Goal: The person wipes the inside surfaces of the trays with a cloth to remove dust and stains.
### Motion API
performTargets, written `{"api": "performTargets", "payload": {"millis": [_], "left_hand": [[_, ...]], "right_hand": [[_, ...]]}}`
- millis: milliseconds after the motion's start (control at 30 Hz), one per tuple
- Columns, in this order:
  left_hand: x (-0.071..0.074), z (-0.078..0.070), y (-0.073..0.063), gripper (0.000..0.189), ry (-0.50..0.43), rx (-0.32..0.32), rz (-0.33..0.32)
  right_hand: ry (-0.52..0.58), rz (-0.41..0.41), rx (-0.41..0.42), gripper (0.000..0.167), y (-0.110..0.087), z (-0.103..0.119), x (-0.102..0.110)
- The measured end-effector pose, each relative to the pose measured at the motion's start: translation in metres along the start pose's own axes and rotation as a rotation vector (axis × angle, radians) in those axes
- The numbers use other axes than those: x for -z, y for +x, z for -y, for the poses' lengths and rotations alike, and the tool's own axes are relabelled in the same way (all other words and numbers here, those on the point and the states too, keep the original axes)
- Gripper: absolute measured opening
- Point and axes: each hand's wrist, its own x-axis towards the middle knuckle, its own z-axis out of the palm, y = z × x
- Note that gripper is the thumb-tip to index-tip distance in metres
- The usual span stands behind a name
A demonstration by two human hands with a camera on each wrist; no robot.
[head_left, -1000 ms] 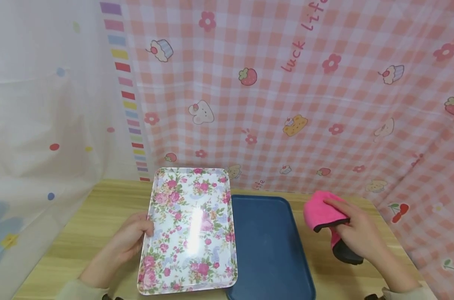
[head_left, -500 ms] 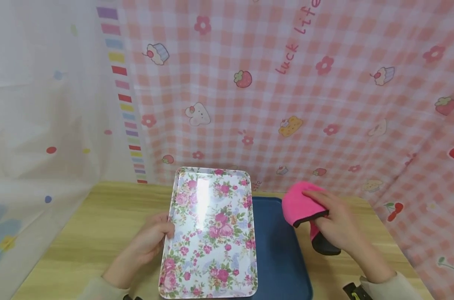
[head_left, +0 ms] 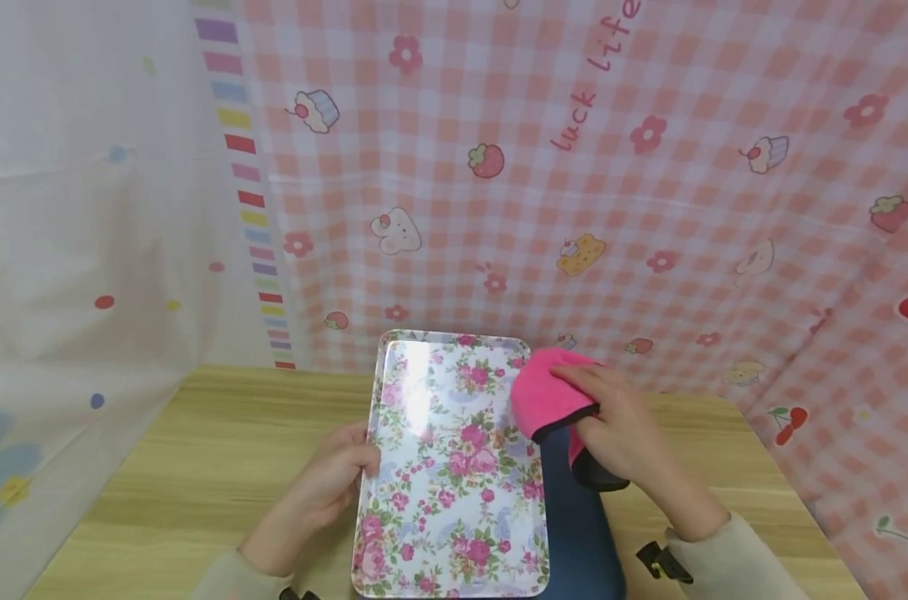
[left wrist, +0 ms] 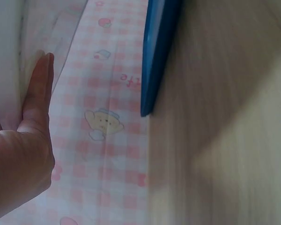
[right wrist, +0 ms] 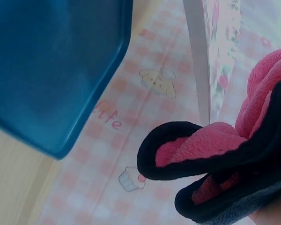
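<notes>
My left hand (head_left: 337, 475) pinches the left edge of a white tray with a pink rose print (head_left: 454, 467), thumb on top and the other fingers underneath. The tray is held up off the table, as the left wrist view shows. My right hand (head_left: 622, 425) grips a folded pink cloth with black edging (head_left: 547, 392), at the tray's upper right edge. In the right wrist view the cloth (right wrist: 201, 147) is bunched in several folds; whether it touches the tray I cannot tell. Beneath lies a dark blue tray (head_left: 577, 533), partly hidden by the floral one.
Both trays are over a wood-grain table (head_left: 198, 467). A pink checked curtain (head_left: 454, 208) hangs along the back and right side, and a white sheet (head_left: 86, 250) hangs on the left.
The floral tray has moved right in my left hand and covers more of the blue tray. My right hand has carried the pink cloth left, up to the floral tray's edge.
</notes>
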Motion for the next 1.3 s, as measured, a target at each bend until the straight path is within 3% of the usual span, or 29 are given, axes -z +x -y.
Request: {"api": "performTargets", "payload": {"millis": [200, 533, 900, 1300], "left_hand": [[-0.011, 0.003, 0.004, 0.063, -0.009, -0.016, 0.014], [-0.022, 0.006, 0.008, 0.069, 0.020, -0.033, -0.028], [-0.024, 0.009, 0.008, 0.067, 0.017, -0.071, 0.014], [-0.023, 0.010, 0.009, 0.067, 0.032, -0.077, 0.046]], "right_hand": [[-0.021, 0.035, -0.030, 0.063, 0.013, 0.008, -0.010], [-0.047, 0.051, -0.052, 0.056, 0.030, 0.012, -0.024], [-0.080, 0.047, -0.163, 0.059, 0.042, 0.028, -0.030], [-0.088, -0.002, -0.181, 0.057, 0.045, 0.036, -0.035]]}}
